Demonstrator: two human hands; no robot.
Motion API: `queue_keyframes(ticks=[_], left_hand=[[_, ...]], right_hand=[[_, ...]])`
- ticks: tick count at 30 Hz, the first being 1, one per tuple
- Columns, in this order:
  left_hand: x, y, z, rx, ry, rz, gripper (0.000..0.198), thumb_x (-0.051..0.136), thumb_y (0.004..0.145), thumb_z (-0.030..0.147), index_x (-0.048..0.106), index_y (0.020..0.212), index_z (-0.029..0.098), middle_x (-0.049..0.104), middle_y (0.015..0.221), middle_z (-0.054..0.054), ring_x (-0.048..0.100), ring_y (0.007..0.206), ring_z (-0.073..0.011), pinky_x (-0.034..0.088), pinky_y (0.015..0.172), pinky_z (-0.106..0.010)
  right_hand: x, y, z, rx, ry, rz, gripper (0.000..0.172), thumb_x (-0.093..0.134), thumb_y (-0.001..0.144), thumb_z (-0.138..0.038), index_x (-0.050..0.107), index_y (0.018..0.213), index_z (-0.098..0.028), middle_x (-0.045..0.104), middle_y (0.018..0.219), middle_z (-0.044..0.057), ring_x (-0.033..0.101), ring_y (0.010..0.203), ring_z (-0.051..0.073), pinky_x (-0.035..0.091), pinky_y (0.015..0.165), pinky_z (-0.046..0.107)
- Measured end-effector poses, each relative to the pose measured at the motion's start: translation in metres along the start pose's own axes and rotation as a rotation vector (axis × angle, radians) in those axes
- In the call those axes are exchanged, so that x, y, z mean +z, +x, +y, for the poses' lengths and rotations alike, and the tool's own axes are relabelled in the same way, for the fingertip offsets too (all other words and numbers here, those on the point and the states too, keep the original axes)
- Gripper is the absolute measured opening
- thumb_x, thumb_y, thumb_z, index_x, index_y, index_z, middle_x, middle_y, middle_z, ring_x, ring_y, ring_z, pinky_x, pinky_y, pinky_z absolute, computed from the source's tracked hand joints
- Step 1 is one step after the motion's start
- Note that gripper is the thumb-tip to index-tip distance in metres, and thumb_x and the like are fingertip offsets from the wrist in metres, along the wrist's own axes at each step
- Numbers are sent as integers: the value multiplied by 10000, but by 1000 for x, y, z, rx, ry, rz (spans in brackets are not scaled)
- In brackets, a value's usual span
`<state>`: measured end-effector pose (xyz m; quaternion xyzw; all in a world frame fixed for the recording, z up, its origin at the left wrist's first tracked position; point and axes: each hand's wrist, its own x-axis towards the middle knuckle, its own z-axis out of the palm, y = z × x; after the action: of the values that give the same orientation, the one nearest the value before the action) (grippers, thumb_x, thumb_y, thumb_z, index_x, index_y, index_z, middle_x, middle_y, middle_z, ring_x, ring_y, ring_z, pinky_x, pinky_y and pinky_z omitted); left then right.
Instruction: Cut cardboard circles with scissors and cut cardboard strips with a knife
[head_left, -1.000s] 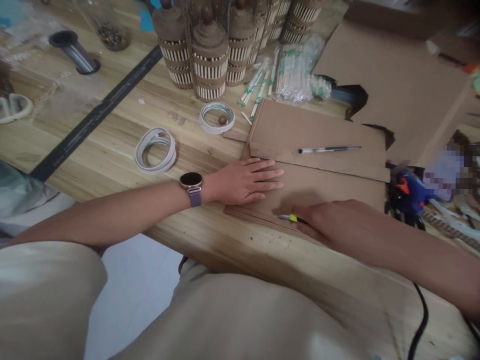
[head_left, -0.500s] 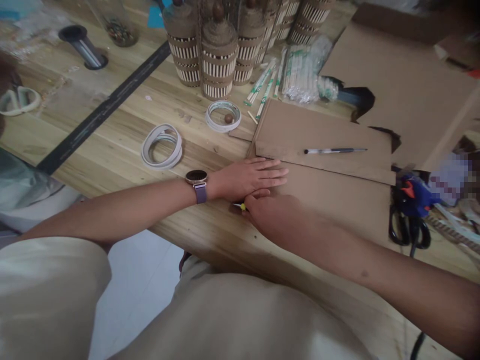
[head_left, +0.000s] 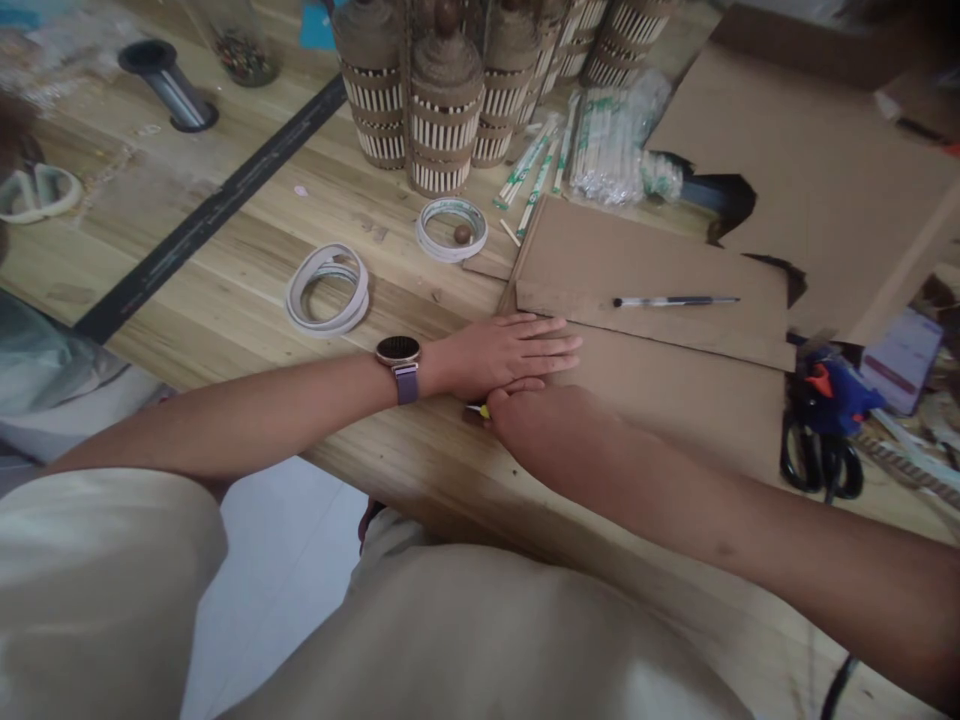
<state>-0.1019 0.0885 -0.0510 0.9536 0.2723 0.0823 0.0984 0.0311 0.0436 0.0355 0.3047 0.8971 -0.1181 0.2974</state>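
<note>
My left hand (head_left: 510,355), with a watch (head_left: 399,352) on its wrist, lies flat on a cardboard sheet (head_left: 675,400), fingers stretched out. Just below it, my right hand (head_left: 536,425) is closed around a small yellow craft knife (head_left: 485,411). The blade end pokes out to the left by the cardboard's near left corner, and most of the handle is hidden in the fist. On a folded strip of cardboard (head_left: 577,250) above the fingers rests a pen (head_left: 675,301).
Two tape rolls (head_left: 328,318) (head_left: 427,240) lie left of the cardboard. Stick-and-cardboard towers (head_left: 444,120) and wrapped chopsticks (head_left: 607,160) stand behind. A blue glue gun (head_left: 844,395), black-handled scissors (head_left: 795,455) and a phone (head_left: 900,355) are at right. White scissors (head_left: 45,195) lie far left.
Both hands keep nearly the same place on the cardboard, with the knife still in the right fist. The whole view has shifted slightly.
</note>
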Motion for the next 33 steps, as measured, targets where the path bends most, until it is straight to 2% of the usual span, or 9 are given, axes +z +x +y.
queue_keyframes(ticks=[3, 9, 12, 16, 18, 20, 24, 28, 33], left_hand=[[1, 0, 0, 4, -12, 11, 479, 375, 1061, 307, 437, 1521, 185, 373, 1621, -61, 241, 1537, -246, 208, 1245, -420], [1, 1, 1, -15, 23, -36, 497, 379, 1061, 351, 418, 1531, 196, 346, 1634, -45, 226, 1541, -247, 185, 1248, -407], [1, 0, 1, -11, 24, -27, 499, 385, 1058, 347, 419, 1530, 188, 343, 1634, -51, 233, 1539, -253, 188, 1247, -412], [0, -1, 2, 5, 10, 7, 501, 369, 1059, 341, 431, 1520, 153, 352, 1628, -73, 253, 1531, -270, 214, 1240, -442], [0, -2, 2, 5, 13, 5, 505, 347, 1065, 343, 427, 1522, 143, 347, 1631, -67, 249, 1532, -276, 207, 1243, -441], [0, -2, 1, 5, 12, 0, 508, 348, 1065, 343, 422, 1524, 139, 340, 1635, -66, 240, 1535, -280, 198, 1245, -436], [1, 0, 0, -20, -27, -4, 479, 368, 1061, 298, 433, 1519, 171, 355, 1630, -51, 227, 1540, -248, 209, 1244, -410], [-2, 2, 0, -33, -79, -19, 467, 382, 1060, 280, 443, 1513, 184, 375, 1622, -61, 232, 1540, -231, 235, 1239, -423], [-4, 2, 0, -24, -34, -41, 480, 354, 1068, 303, 433, 1521, 168, 346, 1635, -55, 226, 1540, -253, 211, 1246, -414]], right_hand=[[-1, -1, 1, 24, -53, -25, 338, 506, 916, -51, 700, 1190, -93, 765, 1028, 208, 758, 873, 263, 559, 692, 297], [4, -6, 2, 54, -101, -61, 416, 555, 870, -17, 633, 1278, -39, 763, 1004, 233, 767, 800, 275, 539, 587, 282], [12, -13, 7, 60, -109, -72, 450, 553, 832, 35, 642, 1261, -68, 778, 937, 189, 769, 772, 273, 514, 552, 269], [27, -26, 30, 51, -133, -9, 283, 510, 916, -33, 706, 1094, -133, 772, 756, 131, 761, 693, 264, 449, 506, 274], [29, -31, 42, 29, -117, 0, 225, 506, 961, -110, 717, 1007, -171, 781, 771, 110, 761, 701, 265, 426, 502, 284], [27, -31, 47, 30, -103, 2, 210, 504, 990, -187, 708, 1036, -185, 786, 800, 96, 760, 709, 271, 416, 501, 293], [20, -15, 31, 61, -95, 72, 300, 473, 1013, -249, 657, 1222, -137, 776, 845, 124, 750, 710, 280, 435, 503, 301], [16, 2, 11, 35, -82, 53, 340, 444, 1028, -234, 659, 1234, -70, 766, 928, 194, 751, 765, 276, 499, 583, 305], [13, 5, 7, 6, -63, 49, 322, 479, 1009, -194, 668, 1232, -57, 759, 984, 234, 749, 864, 305, 543, 671, 339]])
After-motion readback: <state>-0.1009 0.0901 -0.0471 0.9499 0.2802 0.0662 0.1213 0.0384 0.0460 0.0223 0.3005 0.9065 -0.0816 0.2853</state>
